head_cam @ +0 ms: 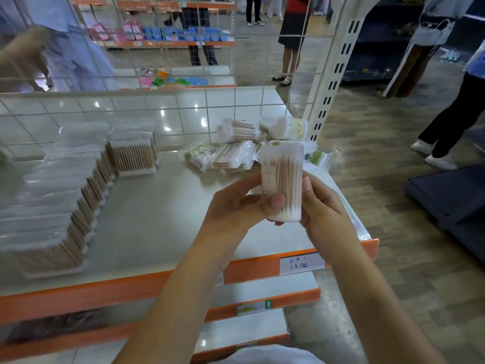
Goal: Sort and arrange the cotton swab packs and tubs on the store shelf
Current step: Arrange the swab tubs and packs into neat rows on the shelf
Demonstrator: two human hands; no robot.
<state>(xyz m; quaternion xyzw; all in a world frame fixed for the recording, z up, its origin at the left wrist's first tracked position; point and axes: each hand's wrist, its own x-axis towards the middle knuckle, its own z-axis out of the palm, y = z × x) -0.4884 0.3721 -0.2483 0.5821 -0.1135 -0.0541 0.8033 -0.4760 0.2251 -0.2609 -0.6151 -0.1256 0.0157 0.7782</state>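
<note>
While both hands gripped it, the tub [282, 179] of cotton swabs stood upright above the shelf [162, 206]; left hand [236, 206] and right hand [322, 208] fingers clasped its lower half. Behind the tub lay loose packs [231, 153].

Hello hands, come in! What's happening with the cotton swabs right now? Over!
Both hands, left and right, hold one swab pack upright above the shelf. Loose pile unsorted behind. Nothing blocking.

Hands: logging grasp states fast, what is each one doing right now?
Left hand: fingers closed on the cotton swab tub, thumb across its front.
Right hand: fingers closed on the same tub, gripping its right side.
</note>
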